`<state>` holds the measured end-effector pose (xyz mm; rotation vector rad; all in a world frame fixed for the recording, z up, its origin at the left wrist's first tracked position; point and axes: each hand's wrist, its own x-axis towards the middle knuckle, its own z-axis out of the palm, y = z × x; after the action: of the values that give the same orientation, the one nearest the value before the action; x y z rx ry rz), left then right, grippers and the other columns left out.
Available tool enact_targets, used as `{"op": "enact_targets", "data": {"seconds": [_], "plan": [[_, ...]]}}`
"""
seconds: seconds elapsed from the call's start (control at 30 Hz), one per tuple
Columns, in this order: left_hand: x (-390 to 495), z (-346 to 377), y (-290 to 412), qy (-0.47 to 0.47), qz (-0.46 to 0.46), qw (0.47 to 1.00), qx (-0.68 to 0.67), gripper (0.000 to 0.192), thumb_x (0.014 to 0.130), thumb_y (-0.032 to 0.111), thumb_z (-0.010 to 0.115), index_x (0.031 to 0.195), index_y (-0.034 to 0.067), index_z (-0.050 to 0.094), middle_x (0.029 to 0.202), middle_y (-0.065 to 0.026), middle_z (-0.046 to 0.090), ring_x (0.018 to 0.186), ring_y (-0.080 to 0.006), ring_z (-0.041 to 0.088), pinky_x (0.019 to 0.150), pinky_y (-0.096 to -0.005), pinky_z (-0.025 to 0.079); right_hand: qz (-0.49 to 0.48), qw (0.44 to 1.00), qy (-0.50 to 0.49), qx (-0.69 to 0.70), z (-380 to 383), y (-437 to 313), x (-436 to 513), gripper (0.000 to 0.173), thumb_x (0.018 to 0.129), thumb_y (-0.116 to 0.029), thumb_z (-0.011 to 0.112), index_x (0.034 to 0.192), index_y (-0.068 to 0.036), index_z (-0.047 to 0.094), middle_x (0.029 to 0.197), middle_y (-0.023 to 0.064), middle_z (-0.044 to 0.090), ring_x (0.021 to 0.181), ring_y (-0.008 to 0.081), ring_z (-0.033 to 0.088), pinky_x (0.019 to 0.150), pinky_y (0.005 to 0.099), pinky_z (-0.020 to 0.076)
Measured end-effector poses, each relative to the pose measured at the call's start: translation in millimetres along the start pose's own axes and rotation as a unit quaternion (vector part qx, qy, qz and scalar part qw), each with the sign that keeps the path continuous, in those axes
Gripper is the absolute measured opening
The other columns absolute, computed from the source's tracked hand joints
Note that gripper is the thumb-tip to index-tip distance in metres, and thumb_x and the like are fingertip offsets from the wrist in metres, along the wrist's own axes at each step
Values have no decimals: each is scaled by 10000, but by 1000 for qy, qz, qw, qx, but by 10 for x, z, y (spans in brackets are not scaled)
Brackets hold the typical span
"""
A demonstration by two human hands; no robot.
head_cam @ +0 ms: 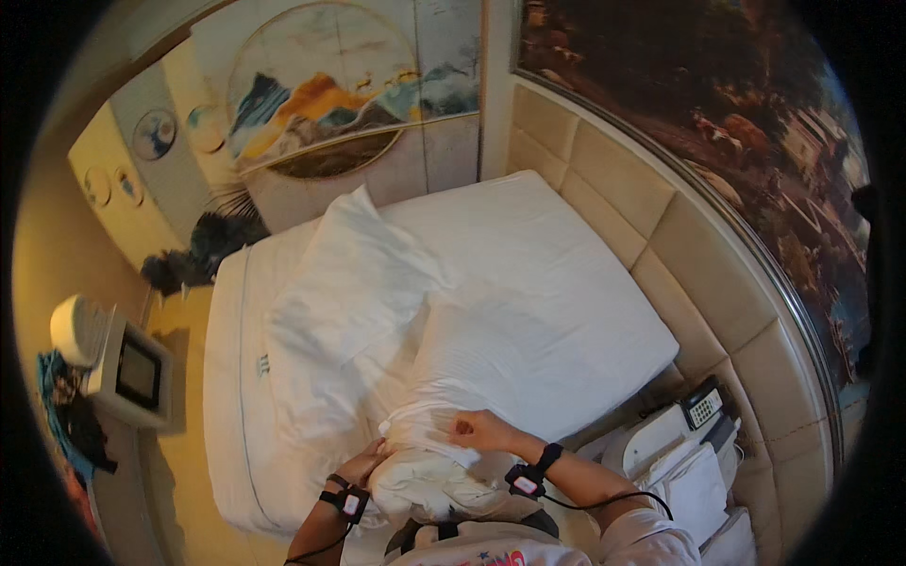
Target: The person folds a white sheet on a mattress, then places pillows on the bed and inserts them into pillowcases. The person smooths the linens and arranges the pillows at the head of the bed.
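A white pillow [453, 375] lies on the near side of the bed, its lower end bunched up against my body. My left hand [364, 463] is at the left edge of this bunched white cloth [432, 484], fingers against it; how firmly they grip is hidden. Over the cloth's right part is my right hand [483, 430], its fingers curled; whether cloth is between them cannot be told. Another white pillow [354, 283], rumpled, rests left of the first on the white-covered mattress [538, 283]. Both wrists wear straps with small devices and cables.
A padded headboard [679, 283] runs along the right. At lower right, a nightstand [644, 439] bears a telephone [702, 410] and folded white linens [686, 481]. A microwave-like appliance [138, 371] stands at the left, near dark clothing [85, 424].
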<state>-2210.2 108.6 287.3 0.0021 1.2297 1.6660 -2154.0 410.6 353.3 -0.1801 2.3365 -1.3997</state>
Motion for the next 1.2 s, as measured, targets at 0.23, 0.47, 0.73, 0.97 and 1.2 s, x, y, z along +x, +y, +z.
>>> {"op": "enact_targets", "data": {"seconds": [0.23,0.47,0.73,0.97,1.2], "plan": [[-467,55,-426,85,-92,986,111,483,853,123,623,1282,-18,451,1189,-114,570,1028,-203,565,863,-311,469,-60,949,-78,-298,923,9,444,300,749,-297,646,912,-47,622,934,197,583,909,357,565,766,433,469],[-426,245,-686,210,77,948,225,549,802,179,677,1268,-11,458,1188,-136,566,1057,-222,540,919,-330,426,65,941,189,-273,145,575,798,163,750,-187,601,789,-42,665,710,122,664,680,305,652,615,376,511],[-334,-119,-450,274,117,871,389,458,759,100,695,1175,-1,529,1094,-153,609,1004,-252,583,874,-323,450,161,957,179,-164,246,979,242,476,720,-290,628,1143,-89,547,1193,176,516,1042,373,531,844,441,480],[-610,-431,-814,364,-6,830,422,511,658,170,716,1121,-1,581,989,-179,626,886,-307,601,780,-376,480,215,956,199,20,1282,1474,-371,519,760,-183,595,1229,-13,450,1145,198,525,1004,349,533,850,410,459],[-211,862,-1178,311,145,706,620,908,603,432,796,1343,99,387,1222,-211,463,1178,-395,388,1008,-519,221,71,984,145,-74,1453,1778,244,99,745,5,536,649,7,514,668,139,543,623,255,527,567,356,441]]}}
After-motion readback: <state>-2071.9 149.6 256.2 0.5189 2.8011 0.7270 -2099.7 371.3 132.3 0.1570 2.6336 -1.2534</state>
